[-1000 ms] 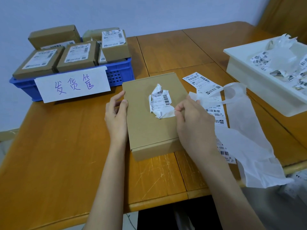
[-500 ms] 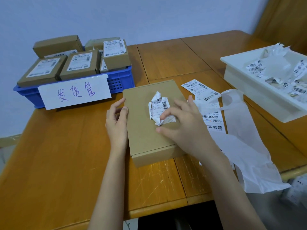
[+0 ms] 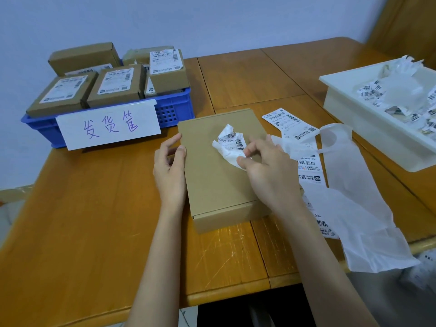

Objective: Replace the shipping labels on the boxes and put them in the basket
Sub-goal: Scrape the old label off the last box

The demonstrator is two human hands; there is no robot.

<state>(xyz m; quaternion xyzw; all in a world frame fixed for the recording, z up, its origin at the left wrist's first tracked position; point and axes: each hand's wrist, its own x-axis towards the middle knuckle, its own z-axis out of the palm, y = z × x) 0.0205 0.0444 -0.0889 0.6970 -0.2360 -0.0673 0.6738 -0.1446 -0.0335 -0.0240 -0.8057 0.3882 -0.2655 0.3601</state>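
Note:
A plain cardboard box [image 3: 212,185] lies flat on the wooden table in front of me. On its top sits a crumpled old label [image 3: 230,143]. My right hand [image 3: 266,168] pinches the near right edge of that label between thumb and fingers. My left hand [image 3: 169,166] rests against the box's left side with the thumb along its top edge. A blue basket [image 3: 174,109] at the back left carries a white handwritten sign and several labelled boxes [image 3: 116,84]. Fresh labels [image 3: 289,122] on a strip lie right of the box.
White backing paper [image 3: 349,190] trails over the table's right front edge. A white tray [image 3: 368,123] with crumpled label scraps stands at the right. A wall runs behind the basket. Bare, scratched table lies in front of the box.
My right hand moved from the box's right side onto the crumpled label and closed thumb and fingers on its edge. The left hand stayed put. The camera tilted down slightly.

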